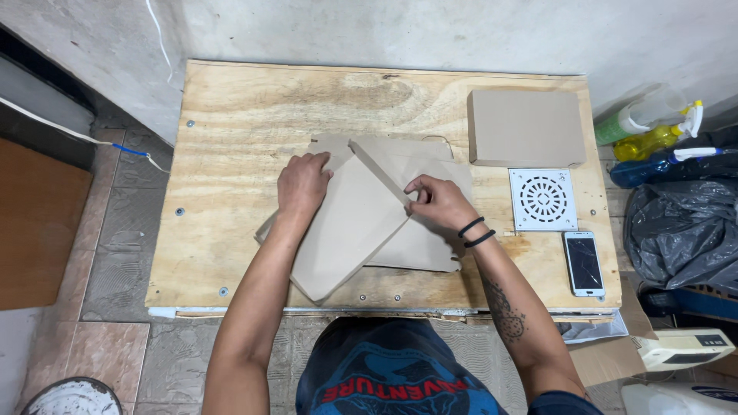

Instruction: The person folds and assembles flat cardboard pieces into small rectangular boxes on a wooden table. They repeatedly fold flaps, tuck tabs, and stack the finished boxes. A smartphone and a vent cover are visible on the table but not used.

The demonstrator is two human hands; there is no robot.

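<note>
A flat piece of brown cardboard (354,223) is being worked on the plywood bench (231,131), lying under both hands at the bench's middle. The left hand (302,184) is being laid palm down on the cardboard, its fingers (319,160) held loosely together and pressed flat near the upper edge. Just to the right of it, the right hand (437,201) is being curled over a raised fold of the same cardboard, the fold's edge being pinched between thumb and fingers (415,187). Further right of the right hand, well apart, a folded cardboard box (526,127), a white round-patterned drain grate (543,199) and a phone (583,263) are being kept on the bench.
</note>
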